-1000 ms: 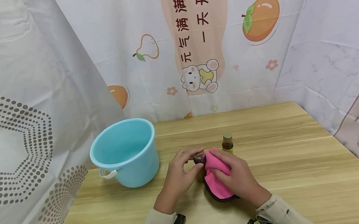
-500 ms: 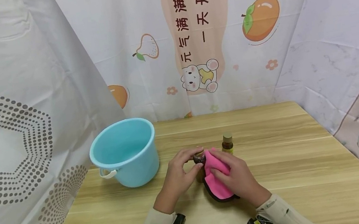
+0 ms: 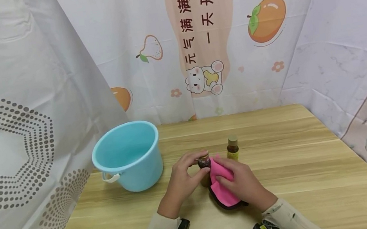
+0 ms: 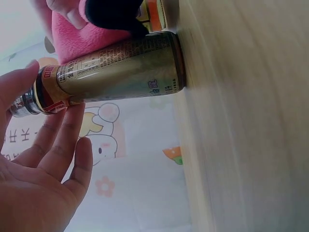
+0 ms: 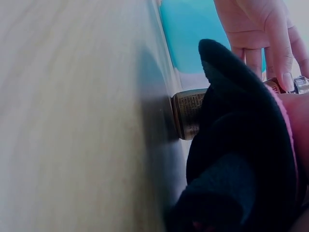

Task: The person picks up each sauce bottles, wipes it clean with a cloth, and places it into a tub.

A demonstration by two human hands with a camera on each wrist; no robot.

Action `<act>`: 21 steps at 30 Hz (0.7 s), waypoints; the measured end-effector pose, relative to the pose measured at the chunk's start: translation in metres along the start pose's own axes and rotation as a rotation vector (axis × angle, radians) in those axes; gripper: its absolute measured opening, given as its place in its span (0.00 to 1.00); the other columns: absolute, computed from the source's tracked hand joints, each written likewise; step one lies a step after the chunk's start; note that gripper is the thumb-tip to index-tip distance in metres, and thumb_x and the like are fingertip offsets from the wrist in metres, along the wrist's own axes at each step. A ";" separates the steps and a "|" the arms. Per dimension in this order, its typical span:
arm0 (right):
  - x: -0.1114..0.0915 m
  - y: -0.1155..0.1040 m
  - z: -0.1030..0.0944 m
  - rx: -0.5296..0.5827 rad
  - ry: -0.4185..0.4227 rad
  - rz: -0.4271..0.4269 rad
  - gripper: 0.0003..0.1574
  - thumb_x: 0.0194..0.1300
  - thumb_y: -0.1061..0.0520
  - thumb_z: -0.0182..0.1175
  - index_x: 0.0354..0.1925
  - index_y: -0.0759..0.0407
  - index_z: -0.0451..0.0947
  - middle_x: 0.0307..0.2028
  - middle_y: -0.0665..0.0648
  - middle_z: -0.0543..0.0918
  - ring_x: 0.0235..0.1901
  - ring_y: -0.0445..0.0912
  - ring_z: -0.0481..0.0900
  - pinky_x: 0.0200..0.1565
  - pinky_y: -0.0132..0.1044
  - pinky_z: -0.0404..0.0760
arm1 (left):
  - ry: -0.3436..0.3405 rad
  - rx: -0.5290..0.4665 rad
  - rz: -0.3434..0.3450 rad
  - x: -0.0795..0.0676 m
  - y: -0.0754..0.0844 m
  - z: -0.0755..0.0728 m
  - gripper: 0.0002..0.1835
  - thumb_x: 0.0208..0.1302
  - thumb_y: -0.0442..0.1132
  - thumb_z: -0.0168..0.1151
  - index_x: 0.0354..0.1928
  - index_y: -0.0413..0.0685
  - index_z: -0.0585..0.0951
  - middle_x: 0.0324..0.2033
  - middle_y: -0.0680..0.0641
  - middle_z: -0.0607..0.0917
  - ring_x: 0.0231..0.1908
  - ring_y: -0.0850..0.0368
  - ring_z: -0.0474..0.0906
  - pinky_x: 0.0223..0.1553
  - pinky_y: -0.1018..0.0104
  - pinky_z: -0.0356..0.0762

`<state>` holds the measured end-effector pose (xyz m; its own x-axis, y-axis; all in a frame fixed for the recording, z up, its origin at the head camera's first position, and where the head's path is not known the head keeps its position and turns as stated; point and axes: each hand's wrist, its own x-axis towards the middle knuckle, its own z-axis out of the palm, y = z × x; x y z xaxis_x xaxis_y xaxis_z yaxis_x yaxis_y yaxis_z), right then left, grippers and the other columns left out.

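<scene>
A tall bottle with gold-brown print (image 4: 120, 72) stands upright on the table, its base on the wood. My left hand (image 3: 183, 176) pinches it near the neck between thumb and fingers. In my right hand (image 3: 244, 179) is a cloth, pink (image 3: 227, 195) on one face and black on the other, pressed against the bottle's right side. The black face (image 5: 236, 125) fills much of the right wrist view and hides part of the bottle. Behind the right hand stands a second, dark bottle (image 3: 233, 149) with a gold cap and yellow label; its lower part is hidden.
A light blue bucket (image 3: 146, 173) with a white handle grip stands at the back left of the wooden table (image 3: 303, 175). Patterned curtains (image 3: 151, 91) hang behind the table and along both sides.
The right hand and cloth have slid slightly down the bottle toward the person, showing more of the second bottle's label. The left hand keeps its hold on the neck.
</scene>
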<state>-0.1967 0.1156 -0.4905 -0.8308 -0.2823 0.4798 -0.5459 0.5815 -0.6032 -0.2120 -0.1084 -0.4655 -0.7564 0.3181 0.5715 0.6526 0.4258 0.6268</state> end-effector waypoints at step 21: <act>0.000 0.001 -0.001 0.002 0.001 -0.007 0.35 0.63 0.53 0.75 0.68 0.49 0.78 0.61 0.50 0.84 0.50 0.41 0.83 0.48 0.41 0.86 | 0.006 0.004 -0.008 0.001 -0.003 0.003 0.23 0.67 0.42 0.72 0.64 0.56 0.82 0.57 0.57 0.85 0.53 0.61 0.83 0.55 0.58 0.84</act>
<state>-0.1972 0.1170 -0.4900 -0.8268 -0.2856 0.4846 -0.5519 0.5783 -0.6008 -0.2146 -0.1069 -0.4686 -0.7615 0.3092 0.5696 0.6461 0.4317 0.6294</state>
